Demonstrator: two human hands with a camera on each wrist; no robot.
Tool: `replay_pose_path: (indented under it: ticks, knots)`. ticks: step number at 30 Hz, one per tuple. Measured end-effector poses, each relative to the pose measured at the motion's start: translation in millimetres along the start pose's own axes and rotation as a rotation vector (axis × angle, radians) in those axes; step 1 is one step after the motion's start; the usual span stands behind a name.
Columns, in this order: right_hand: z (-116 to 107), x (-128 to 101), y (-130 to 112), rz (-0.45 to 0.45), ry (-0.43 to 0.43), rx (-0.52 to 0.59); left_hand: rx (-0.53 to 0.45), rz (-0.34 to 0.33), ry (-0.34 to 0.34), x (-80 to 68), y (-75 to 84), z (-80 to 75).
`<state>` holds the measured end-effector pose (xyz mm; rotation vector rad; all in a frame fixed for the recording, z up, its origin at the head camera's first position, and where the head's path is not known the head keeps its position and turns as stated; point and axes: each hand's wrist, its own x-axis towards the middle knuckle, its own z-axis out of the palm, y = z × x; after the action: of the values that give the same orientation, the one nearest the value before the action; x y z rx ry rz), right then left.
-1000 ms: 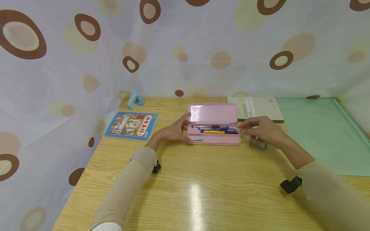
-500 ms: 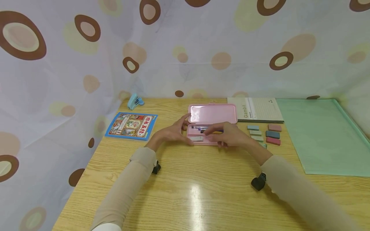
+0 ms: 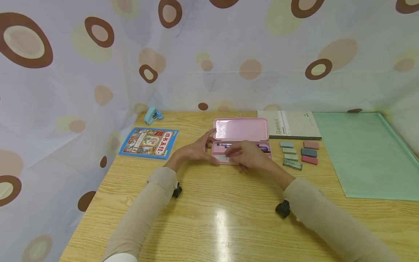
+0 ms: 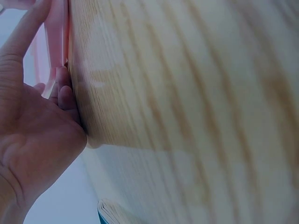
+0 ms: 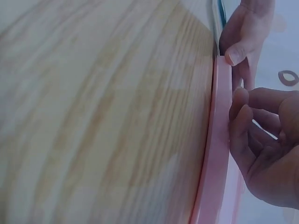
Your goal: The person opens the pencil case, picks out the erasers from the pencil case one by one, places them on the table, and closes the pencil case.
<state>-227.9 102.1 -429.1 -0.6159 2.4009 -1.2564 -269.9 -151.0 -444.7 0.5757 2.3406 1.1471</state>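
A pink pencil case (image 3: pixel 260 135) lies on the table with its lid folded back. My left hand (image 3: pixel 196 150) grips its left end, thumb at the front corner and fingers behind; the left wrist view shows this hand (image 4: pixel 35 121) against the pink side. Inside the case, pens (image 3: pixel 263 149) lie along the rear compartment, partly covered by my right hand (image 3: pixel 250 156). Thumb and fingertips of that hand pinch the right end of a white eraser (image 3: pixel 221 158) in the front left compartment. In the right wrist view the right hand (image 5: pixel 266 140) reaches over the case's front wall (image 5: pixel 219 140), hiding the eraser.
Right of the case lie several erasers in two columns, among them a green one (image 3: pixel 292 164) and a red one (image 3: pixel 309 159). Behind them are a notebook (image 3: pixel 302 123) and a green mat (image 3: pixel 373 156). A blue-edged booklet (image 3: pixel 148 142) and a light-blue hole punch (image 3: pixel 151 115) lie left.
My right hand has moved left from the loose erasers, across the pencil case, to the white eraser inside. My left hand has stayed at the case's left end.
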Motion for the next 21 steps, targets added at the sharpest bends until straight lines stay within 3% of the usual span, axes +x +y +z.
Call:
replay_pose_path:
  ticks: [16,21]
  knots:
    - [17.7,9.0,-3.7,-0.067,0.194,-0.095,0.008,-0.005,0.000,1.0,-1.0,0.3]
    - [18.0,9.8,-5.7,-0.064,0.213,-0.113,0.009,0.005,0.003,1.3,-1.4,0.3]
